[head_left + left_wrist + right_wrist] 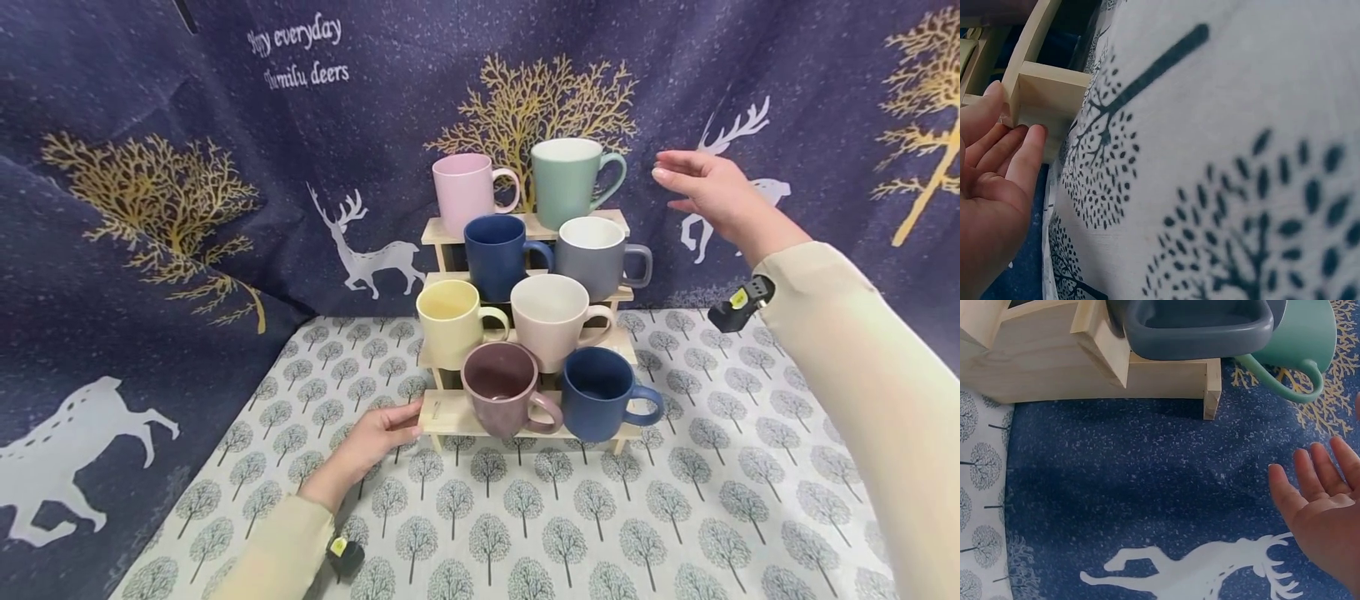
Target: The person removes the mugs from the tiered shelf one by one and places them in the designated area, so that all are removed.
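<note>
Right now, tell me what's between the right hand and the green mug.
No object; the head view shows only backdrop between right hand and green mug.

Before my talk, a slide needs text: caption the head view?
Left hand holds tiered wooden stand of eight mugs; right hand raised, open.

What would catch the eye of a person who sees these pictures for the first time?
The eye would probably fall first on the eight colourful mugs, two on each step of the wooden stand in the middle. The right hand is raised beside the green mug, apart from it, while the left hand holds the bottom step at its left end. Behind, the dark blue cloth shows golden trees and white deer.
</note>
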### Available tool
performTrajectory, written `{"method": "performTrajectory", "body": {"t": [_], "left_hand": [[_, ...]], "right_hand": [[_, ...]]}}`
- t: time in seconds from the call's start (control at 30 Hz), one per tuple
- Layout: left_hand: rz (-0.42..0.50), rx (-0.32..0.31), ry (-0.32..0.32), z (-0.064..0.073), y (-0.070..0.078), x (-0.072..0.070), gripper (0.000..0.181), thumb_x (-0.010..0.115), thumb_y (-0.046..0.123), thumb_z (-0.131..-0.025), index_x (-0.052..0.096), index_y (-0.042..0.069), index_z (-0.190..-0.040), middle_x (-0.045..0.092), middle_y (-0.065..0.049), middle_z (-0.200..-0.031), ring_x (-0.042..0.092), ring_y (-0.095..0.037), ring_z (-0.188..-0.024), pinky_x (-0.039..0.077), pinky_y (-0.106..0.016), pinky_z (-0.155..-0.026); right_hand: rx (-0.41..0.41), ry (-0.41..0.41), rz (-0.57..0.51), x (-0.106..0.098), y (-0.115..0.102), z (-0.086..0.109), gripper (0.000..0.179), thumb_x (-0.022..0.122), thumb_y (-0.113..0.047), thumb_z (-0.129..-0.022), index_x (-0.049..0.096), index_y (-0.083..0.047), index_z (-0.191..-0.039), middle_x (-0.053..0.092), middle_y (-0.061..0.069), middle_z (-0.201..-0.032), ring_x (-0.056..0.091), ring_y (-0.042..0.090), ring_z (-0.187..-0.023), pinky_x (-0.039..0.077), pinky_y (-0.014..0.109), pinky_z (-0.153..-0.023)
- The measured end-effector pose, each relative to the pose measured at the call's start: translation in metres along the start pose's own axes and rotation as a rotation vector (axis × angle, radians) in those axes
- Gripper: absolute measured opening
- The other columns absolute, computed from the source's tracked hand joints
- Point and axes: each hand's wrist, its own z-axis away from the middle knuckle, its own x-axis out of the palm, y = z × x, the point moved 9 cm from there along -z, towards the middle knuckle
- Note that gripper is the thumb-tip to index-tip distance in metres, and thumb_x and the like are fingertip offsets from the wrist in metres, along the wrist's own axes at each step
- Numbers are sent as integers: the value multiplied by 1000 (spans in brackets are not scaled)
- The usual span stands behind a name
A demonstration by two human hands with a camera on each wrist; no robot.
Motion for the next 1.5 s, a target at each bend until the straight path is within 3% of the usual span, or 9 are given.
{"method": "performTrajectory", "body": {"t": [0.23, 0.47, 1.0, 1.1, 1.2, 1.27, 1.33, 1.43, 1.5], "left_hand": [[4, 15, -1, 1, -1, -1, 55, 66, 6, -95, 46, -6, -145, 46, -25, -152, 53, -44, -138, 54, -27, -110], [-7, -23, 13, -1, -3, -2, 56, 66, 6, -95, 46, -3, -146, 48, -25, -151, 55, -43, -137, 53, -38, -113], [15, -2, -8, 1, 0, -1, 55, 66, 7, -95, 46, -6, -145, 46, -26, -153, 55, -43, -137, 54, -32, -111], [21, 10, -6, 2, 1, -2, 56, 67, 7, -95, 46, -7, -145, 45, -25, -153, 54, -44, -138, 53, -32, -112], [23, 20, -6, 2, 1, -2, 55, 67, 7, -95, 46, -8, -144, 44, -25, -154, 53, -43, -139, 52, -30, -112], [29, 18, -8, 1, 0, -2, 55, 67, 7, -95, 47, -8, -144, 43, -25, -154, 53, -44, -139, 52, -29, -112], [32, 24, -13, 1, -1, -1, 55, 66, 6, -95, 46, -9, -144, 43, -25, -154, 54, -44, -138, 53, -29, -111], [37, 24, -15, 0, -2, -2, 54, 66, 5, -95, 46, -8, -144, 43, -25, -154, 54, -44, -138, 53, -30, -111], [34, 19, -10, 0, -2, -3, 54, 66, 6, -95, 47, -7, -144, 44, -24, -154, 54, -44, -138, 53, -30, -111]], "right_hand": [[10, -33, 12, 7, -4, -7, 70, 52, -40, -106, 23, -11, -163, 22, 5, -173, 22, 24, -161, 27, 46, -133], [42, -71, -5, 8, -9, -15, 70, 51, -40, -106, 23, -12, -163, 22, 1, -174, 19, 19, -162, 27, 45, -133], [177, -232, -42, 19, -5, -47, 75, 54, -46, -101, 23, -18, -164, 27, -9, -171, 22, 16, -161, 25, 46, -134], [195, -260, -56, 22, -4, -50, 78, 55, -47, -100, 20, -18, -164, 38, -14, -163, 22, 15, -161, 23, 47, -135], [195, -270, -62, 25, -4, -52, 78, 56, -47, -99, 24, -18, -164, 61, -21, -133, 24, 15, -159, 25, 48, -134], [190, -273, -82, 26, -4, -54, 70, 59, -47, -98, 35, -23, -159, 66, -28, -110, 27, 17, -157, 37, 41, -129], [184, -272, -98, 27, -4, -55, 53, 61, -46, -96, 51, -28, -145, 69, -30, -96, 35, 17, -151, 52, 31, -113], [177, -279, -130, 28, -5, -57, 26, 63, -44, -96, 64, -32, -119, 72, -26, -93, 54, 9, -130, 58, 19, -83], [169, -288, -152, 30, -7, -58, 15, 64, -42, -96, 67, -33, -108, 74, -23, -93, 62, 1, -111, 58, 18, -73]]}}
